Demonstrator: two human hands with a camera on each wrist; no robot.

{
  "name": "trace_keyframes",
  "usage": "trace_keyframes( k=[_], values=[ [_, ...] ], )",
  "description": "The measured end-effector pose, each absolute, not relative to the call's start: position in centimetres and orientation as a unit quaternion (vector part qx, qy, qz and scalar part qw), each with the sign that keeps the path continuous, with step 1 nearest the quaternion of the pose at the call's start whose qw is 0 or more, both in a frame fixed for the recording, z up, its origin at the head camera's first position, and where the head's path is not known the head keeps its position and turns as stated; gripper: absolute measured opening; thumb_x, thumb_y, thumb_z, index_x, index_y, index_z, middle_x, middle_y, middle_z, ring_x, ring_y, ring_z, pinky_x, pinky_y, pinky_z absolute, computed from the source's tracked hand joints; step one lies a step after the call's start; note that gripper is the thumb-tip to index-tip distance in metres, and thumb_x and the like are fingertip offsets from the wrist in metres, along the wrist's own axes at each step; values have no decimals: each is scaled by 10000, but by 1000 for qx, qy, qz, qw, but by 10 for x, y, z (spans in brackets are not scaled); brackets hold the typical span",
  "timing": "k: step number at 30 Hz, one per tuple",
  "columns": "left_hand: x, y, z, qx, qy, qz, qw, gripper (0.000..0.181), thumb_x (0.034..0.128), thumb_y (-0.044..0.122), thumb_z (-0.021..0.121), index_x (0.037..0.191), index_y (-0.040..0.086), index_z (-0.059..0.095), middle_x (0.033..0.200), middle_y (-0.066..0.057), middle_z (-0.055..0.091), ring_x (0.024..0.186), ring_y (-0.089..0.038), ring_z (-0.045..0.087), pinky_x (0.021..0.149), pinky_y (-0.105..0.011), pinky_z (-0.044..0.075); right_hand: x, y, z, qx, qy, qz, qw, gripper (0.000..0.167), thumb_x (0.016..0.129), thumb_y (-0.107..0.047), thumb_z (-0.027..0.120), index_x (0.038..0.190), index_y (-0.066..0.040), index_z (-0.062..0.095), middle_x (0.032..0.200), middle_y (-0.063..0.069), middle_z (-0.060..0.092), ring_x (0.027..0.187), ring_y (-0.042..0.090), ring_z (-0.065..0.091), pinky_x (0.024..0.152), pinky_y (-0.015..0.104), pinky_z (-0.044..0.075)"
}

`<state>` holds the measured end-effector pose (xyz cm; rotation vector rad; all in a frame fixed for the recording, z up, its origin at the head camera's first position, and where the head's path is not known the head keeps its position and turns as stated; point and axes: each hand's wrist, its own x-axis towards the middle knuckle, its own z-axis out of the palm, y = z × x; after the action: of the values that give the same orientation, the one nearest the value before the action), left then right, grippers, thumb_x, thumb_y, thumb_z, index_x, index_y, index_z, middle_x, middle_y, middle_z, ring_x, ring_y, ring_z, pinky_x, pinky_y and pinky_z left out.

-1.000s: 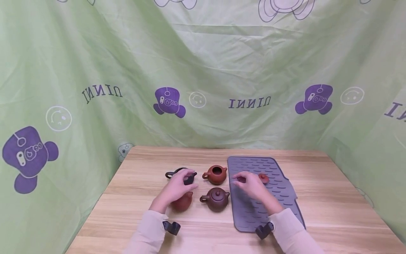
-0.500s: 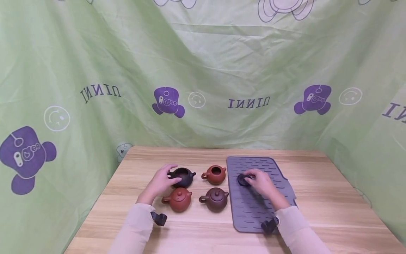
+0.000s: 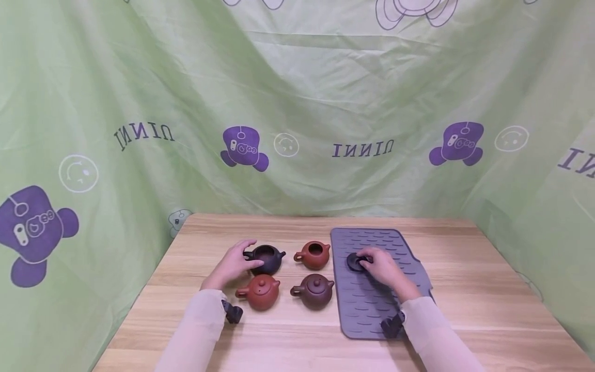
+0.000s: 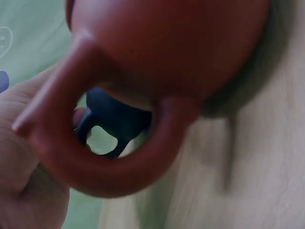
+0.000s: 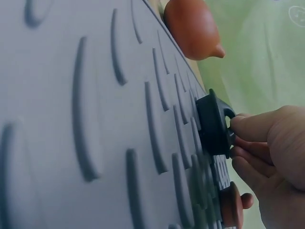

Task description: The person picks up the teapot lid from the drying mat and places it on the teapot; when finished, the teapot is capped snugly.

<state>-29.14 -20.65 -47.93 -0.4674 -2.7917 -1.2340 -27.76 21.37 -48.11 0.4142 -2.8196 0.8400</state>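
Observation:
In the head view my left hand (image 3: 231,265) grips the lidless black teapot (image 3: 271,264) at its handle side, thumb on the near side and a finger behind. The left wrist view shows a red teapot's handle (image 4: 109,179) close up, with the black teapot's handle (image 4: 107,121) and fingertips behind it. My right hand (image 3: 383,267) pinches the raised loop of a black teapot lid (image 3: 354,262), low at the grey mat (image 3: 367,310). In the right wrist view the lid (image 5: 209,124) appears to touch the mat.
A lidded red teapot (image 3: 261,293) stands just in front of the black one. To their right are a lidless orange-red teapot (image 3: 319,258) and a lidded dark brown teapot (image 3: 319,294). A small red lid (image 5: 232,205) lies on the mat beyond my right hand.
My left hand has moved left from above the black teapot to its handle side, uncovering the pot. My right hand has brought the black lid down to the mat, hiding the red lid.

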Motion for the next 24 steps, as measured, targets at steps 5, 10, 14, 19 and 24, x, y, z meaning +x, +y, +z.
trace_keyframes(
  k=[5,10,14,19,24],
  values=[
    [-296,-210,-483,-158,-905,-394,27,643,787,234,825,1299,-51,561,1309,-228,547,1235,-405,477,1058,-523,343,-282,212,-485,130,-948,277,83,148,877,-22,696,1022,-40,724,1077,172,657,1003,349,617,873,502,490],
    [-296,-209,-481,-147,-900,-410,7,562,790,218,825,1248,-26,608,1250,-179,596,1184,-352,531,1032,-490,386,-285,212,-487,121,-951,272,79,134,887,-39,696,1016,-45,733,1082,162,657,1006,341,621,869,491,495],
    [-295,-209,-479,-136,-901,-411,3,571,790,210,825,1259,-26,600,1259,-184,592,1191,-349,527,1031,-487,387,-286,211,-485,124,-950,276,80,115,884,-37,699,994,-47,731,1070,152,656,978,328,628,860,482,500],
    [-298,-211,-482,-129,-901,-415,-2,588,777,245,837,1263,10,605,1256,-157,600,1207,-349,513,1045,-492,367,-287,212,-485,127,-948,280,78,104,882,-30,700,979,-53,729,1069,146,657,952,318,639,850,476,508],
    [-300,-212,-484,-132,-897,-422,-7,594,758,277,849,1244,29,614,1212,-127,622,1169,-338,537,1028,-495,384,-286,213,-486,131,-948,277,78,111,884,-31,697,987,-52,732,1069,143,658,935,314,643,836,476,514]
  ],
)
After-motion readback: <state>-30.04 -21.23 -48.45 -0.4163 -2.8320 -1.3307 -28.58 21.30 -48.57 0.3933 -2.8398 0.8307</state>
